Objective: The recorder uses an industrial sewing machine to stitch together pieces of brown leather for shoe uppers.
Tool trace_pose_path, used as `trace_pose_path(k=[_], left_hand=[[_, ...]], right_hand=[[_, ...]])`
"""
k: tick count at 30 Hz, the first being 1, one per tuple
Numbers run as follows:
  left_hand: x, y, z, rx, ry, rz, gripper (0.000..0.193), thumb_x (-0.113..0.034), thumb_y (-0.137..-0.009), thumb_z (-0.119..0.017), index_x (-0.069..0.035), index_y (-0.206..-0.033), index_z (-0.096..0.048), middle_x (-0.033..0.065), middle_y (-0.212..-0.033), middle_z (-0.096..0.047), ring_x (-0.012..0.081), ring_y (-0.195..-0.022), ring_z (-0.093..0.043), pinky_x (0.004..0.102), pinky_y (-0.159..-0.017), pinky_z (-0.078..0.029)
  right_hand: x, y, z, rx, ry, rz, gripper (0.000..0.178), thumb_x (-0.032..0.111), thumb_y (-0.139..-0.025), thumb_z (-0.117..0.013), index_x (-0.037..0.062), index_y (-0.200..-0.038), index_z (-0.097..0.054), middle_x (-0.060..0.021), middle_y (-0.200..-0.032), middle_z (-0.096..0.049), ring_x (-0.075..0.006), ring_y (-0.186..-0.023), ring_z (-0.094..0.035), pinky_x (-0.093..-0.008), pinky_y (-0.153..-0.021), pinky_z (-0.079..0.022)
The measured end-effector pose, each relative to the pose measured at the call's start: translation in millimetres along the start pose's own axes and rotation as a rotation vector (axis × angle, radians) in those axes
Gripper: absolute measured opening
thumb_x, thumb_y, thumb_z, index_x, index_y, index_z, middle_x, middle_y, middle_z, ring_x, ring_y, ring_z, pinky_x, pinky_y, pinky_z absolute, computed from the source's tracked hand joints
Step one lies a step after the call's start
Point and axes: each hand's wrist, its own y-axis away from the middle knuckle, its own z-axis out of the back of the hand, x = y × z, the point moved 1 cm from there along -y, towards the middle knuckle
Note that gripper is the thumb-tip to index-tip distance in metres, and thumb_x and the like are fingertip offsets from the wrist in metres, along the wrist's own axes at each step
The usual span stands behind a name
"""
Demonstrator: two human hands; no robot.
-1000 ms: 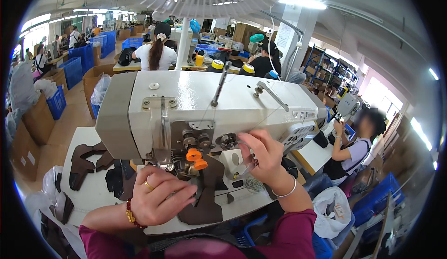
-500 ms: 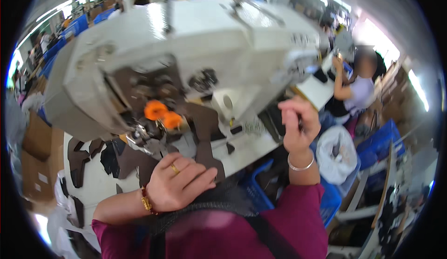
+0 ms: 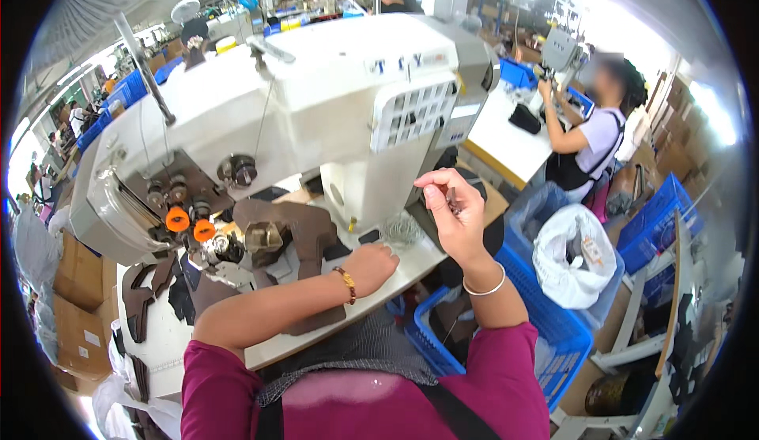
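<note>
Left hand (image 3: 373, 270) over the near table (image 3: 419, 252) edge, fingers turned under; can't tell its grip. Right hand (image 3: 457, 215), raised to its right, curls around a small dark object (image 3: 454, 200). Brown pieces (image 3: 312, 230) lie left, sewing machine (image 3: 316, 96) beyond.

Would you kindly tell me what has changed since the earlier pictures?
The left hand has moved rightward from the needle area of the sewing machine to the front of the table. The right hand, holding a small dark item, has left the dial, also rightward. The view turned right. The orange knobs and dark pieces stayed in place.
</note>
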Motion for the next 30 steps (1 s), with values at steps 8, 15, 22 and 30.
trace_pose_path(k=[8,15,22,30], left_hand=[[6.8,-34.4,-46.9,-0.012,0.009,0.068,0.017,-0.019,-0.089,-0.065,-0.002,-0.089,-0.068,0.0164,-0.088,-0.07,0.0345,-0.09,-0.071,0.0453,-0.08,-0.058],[19.7,-19.7,-24.7,-0.059,0.0,0.104,0.02,-0.02,-0.086,-0.072,-0.001,-0.092,-0.068,0.017,-0.09,-0.069,0.0346,-0.089,-0.07,0.045,-0.079,-0.057],[34.6,-24.9,0.3,-0.087,0.025,0.168,0.014,-0.014,-0.088,-0.073,-0.003,-0.094,-0.066,0.0157,-0.091,-0.066,0.0343,-0.091,-0.069,0.0459,-0.076,-0.056],[36.6,-79.4,-42.9,-0.17,-0.054,0.206,0.014,-0.009,-0.089,-0.062,-0.003,-0.098,-0.069,0.0155,-0.101,-0.07,0.0298,-0.101,-0.071,0.039,-0.084,-0.061]], right_hand=[[6.2,-63.8,5.9,-0.202,0.225,0.244,0.004,0.001,-0.098,-0.067,0.0004,-0.101,-0.068,-0.0029,-0.08,-0.059,-0.0092,-0.068,-0.05,-0.0268,-0.059,-0.039],[21.2,-80.4,-12.6,-0.182,0.604,0.459,0.016,0.0,-0.083,-0.076,0.0009,-0.086,-0.06,-0.013,-0.078,-0.061,-0.0309,-0.068,-0.061,-0.0369,-0.06,-0.048],[24.4,-82.0,-17.8,-0.144,0.67,0.548,0.017,-0.006,-0.076,-0.07,0.0026,-0.087,-0.06,-0.0096,-0.077,-0.061,-0.027,-0.063,-0.061,-0.0348,-0.055,-0.049],[23.6,-86.1,-16.8,-0.106,0.622,0.546,0.016,-0.007,-0.077,-0.069,0.0022,-0.084,-0.057,-0.0105,-0.074,-0.057,-0.0269,-0.06,-0.059,-0.0344,-0.053,-0.048]])
